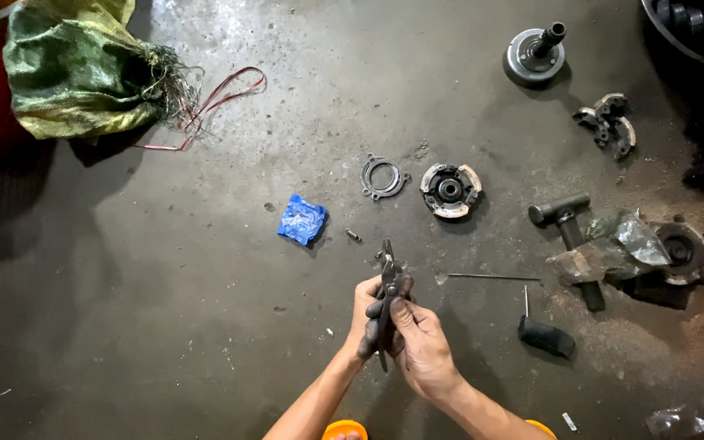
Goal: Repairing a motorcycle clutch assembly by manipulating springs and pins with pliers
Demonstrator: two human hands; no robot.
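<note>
Both of my hands meet low in the middle of the view over a grey concrete floor. My left hand [366,314] and my right hand [421,346] are closed together around a pair of dark metal pliers [387,277], whose jaws point away from me. Whether the jaws grip a small part I cannot tell. Beyond the pliers lie a round clutch shoe assembly [450,190] and a flat metal ring plate [383,177]. A small bolt [353,235] lies just past my left hand.
A crumpled blue plastic bag [302,219] lies left of the pliers. To the right are a T-handle wrench [568,236], a thin rod [492,277], a black-handled tool [544,332], clear plastic wrap [641,240] and more clutch parts [609,122]. A green sack [75,69] sits at far left.
</note>
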